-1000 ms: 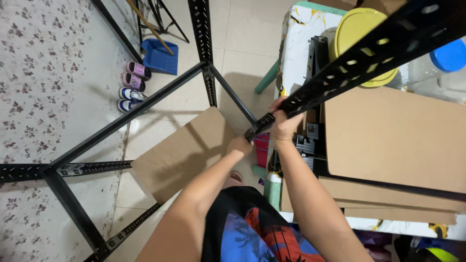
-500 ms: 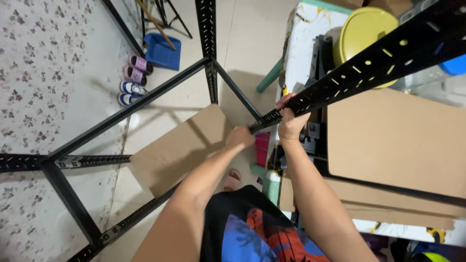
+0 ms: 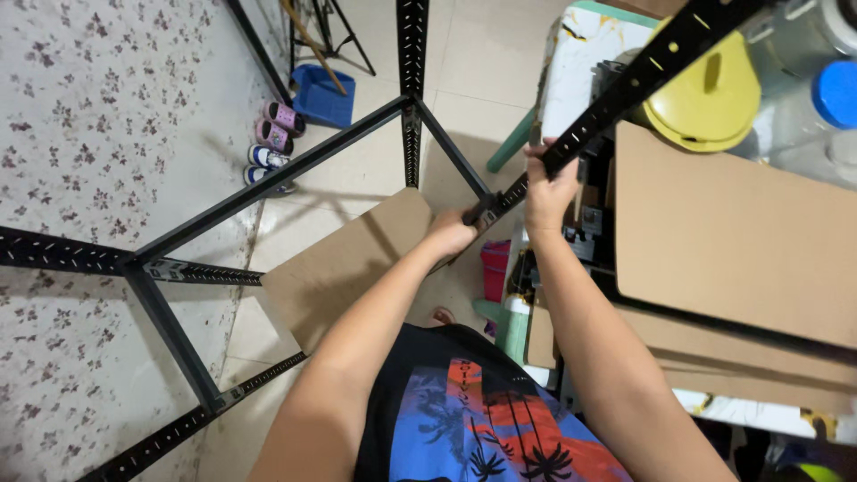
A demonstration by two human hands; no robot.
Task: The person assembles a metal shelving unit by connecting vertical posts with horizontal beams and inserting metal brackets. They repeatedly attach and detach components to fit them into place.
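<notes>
Floor: pale tiles (image 3: 500, 54) run beside a flowered wall (image 3: 80, 116); small shoes (image 3: 272, 143) and a blue dustpan (image 3: 323, 96) lie near the far corner of the frame.
Frame: black slotted shelving frame (image 3: 268, 183) stands open, its posts and rails meeting at bolted corners.
Loose rail: black perforated rail (image 3: 625, 89) slants from the upper right down to the frame's near corner.
Left hand: left hand (image 3: 453, 234) is closed over the rail's lower end at the corner joint.
Right hand: right hand (image 3: 549, 189) is wrapped around the rail higher up, fingers curled.
In the way: cardboard sheet (image 3: 348, 263) lies on the floor under the arms; stacked brown boards (image 3: 732, 241) crowd the right side.
Nearby: yellow lid (image 3: 705, 89), blue-capped jug (image 3: 826, 98), pink container (image 3: 494, 268).
Hidden: joint itself is covered by the left hand's fingers; dark parts behind the right hand are unclear.
</notes>
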